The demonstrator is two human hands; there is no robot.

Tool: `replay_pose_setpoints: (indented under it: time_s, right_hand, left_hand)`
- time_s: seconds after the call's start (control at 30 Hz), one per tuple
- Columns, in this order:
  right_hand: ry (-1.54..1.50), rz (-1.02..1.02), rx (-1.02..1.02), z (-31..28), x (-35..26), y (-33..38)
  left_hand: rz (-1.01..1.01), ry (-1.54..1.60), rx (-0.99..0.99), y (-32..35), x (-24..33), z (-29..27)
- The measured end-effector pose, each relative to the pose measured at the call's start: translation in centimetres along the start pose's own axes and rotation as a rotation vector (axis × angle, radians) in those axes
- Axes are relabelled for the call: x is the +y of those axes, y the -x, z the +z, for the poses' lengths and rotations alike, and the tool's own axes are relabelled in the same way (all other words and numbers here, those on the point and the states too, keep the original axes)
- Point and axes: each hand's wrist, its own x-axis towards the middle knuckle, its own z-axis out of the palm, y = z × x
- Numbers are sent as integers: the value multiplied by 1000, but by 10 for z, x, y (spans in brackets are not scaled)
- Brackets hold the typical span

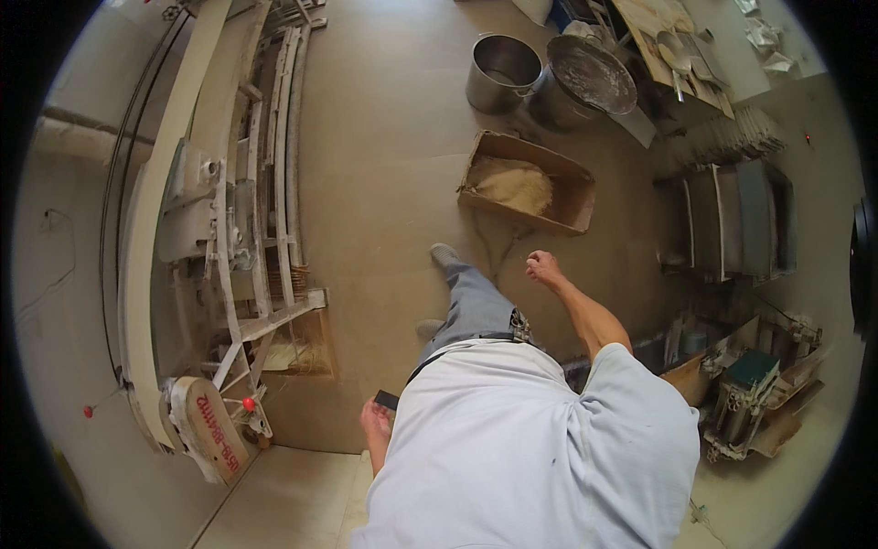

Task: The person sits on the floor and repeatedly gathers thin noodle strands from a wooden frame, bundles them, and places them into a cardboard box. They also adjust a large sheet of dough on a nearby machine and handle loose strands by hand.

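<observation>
My left hand (373, 421) hangs low beside my hip, its fingers closed on a small black block (387, 399) that juts out past them; its exact kind does not show. Out in front of my right side, my right hand (543, 266) is held with its fingers curled in. Whether anything small is inside those fingers cannot be made out. Just beyond that hand, apart from it, an open cardboard box (576, 203) stands on the floor. A pale yellow, stringy heap (514, 186) fills its left part.
A long machine with a pale belt (169, 137) and metal frame runs along the left. Two large metal pots (494, 96) stand beyond the box. Far right are a wooden table (654, 18) with a ladle (675, 57), a metal cabinet (745, 220) and a small greasy machine (745, 393).
</observation>
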Motion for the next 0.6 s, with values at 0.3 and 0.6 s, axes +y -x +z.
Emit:
replay_pose_setpoints:
  time_s: [0.3, 0.6]
  right_hand:
    - [328, -408, -45, 20, -6, -29]
    - [184, -30, -602, 88, -47, -20]
  left_hand:
    - [-99, 246, 118, 19, -71, -31]
    - [266, 322, 99, 46, -22, 47]
